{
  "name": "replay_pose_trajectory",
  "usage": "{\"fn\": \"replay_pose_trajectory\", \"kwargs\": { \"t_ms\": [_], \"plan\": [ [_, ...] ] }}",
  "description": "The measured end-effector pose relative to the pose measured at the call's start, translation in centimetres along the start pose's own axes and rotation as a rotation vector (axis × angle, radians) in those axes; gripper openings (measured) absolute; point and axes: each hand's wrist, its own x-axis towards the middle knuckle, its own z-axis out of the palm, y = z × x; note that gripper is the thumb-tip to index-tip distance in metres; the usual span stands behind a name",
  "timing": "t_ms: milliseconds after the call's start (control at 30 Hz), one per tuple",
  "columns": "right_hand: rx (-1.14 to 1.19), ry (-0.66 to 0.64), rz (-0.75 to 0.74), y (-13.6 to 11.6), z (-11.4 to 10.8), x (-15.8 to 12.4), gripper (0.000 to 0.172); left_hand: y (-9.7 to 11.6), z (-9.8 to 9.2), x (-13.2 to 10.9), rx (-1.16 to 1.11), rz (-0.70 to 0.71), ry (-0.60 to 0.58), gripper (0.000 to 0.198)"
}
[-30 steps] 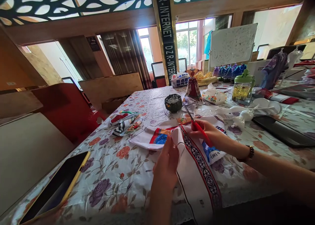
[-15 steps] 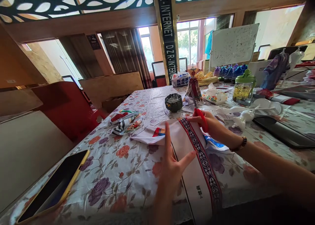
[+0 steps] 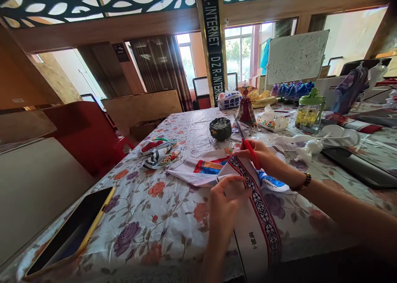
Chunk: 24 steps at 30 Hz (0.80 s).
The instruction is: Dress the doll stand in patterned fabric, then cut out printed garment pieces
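Red-handled scissors [image 3: 252, 153] are in my right hand [image 3: 259, 153], blades pointing up and away. The same hand's fingers meet the top of a white cloth [image 3: 248, 233] with a dark patterned, red-edged band [image 3: 259, 196]. Over the cloth's left part, my left hand [image 3: 228, 202] bends its fingers, thumb and forefinger apart; nothing is visible between them. Beyond it lies more white fabric with a red, orange and blue print [image 3: 211, 166]. The cloth's lower end runs off toward the bottom edge.
A phone in a yellow case [image 3: 71, 233] lies at left, a dark tablet [image 3: 356, 165] at right. Folded printed fabric [image 3: 161, 153], a dark woven bowl [image 3: 220, 128], a dressed doll [image 3: 246, 109], a tissue pack [image 3: 272, 120] and a green-lidded jug [image 3: 309, 111] stand farther back.
My left hand has turned and curled its fingers, moving slightly right over the cloth. The scissors have tilted left, and more of the coloured print shows.
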Motion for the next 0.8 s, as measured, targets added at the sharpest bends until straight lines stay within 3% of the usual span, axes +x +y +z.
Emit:
{"fn": "replay_pose_trajectory", "kwargs": {
  "t_ms": [133, 333, 533, 667, 800],
  "plan": [
    [-0.191, -0.003, -0.008, 0.0, -0.5, -0.4, 0.037, 0.3, -0.1, 0.1, 0.019, 0.018, -0.048, 0.011],
    [-0.464, 0.110, -0.097, -0.3, -1.6, -1.9, 0.041, 0.4, -0.4, 0.1, 0.035, 0.003, -0.088, 0.024],
    [-0.556, 0.187, -0.092, -0.4, -3.5, -3.9, 0.045, 0.7, -0.3, 0.1, 0.046, 0.008, -0.058, 0.027],
    [-0.524, 0.136, -0.031, 0.9, -4.3, -4.6, 0.043, 0.8, -0.2, 0.0, 0.039, 0.008, -0.055, 0.027],
    [-0.375, -0.021, 0.029, 1.9, -4.7, -5.2, 0.041, 0.7, -0.3, 0.0, 0.025, -0.001, -0.062, 0.032]
  ]
}}
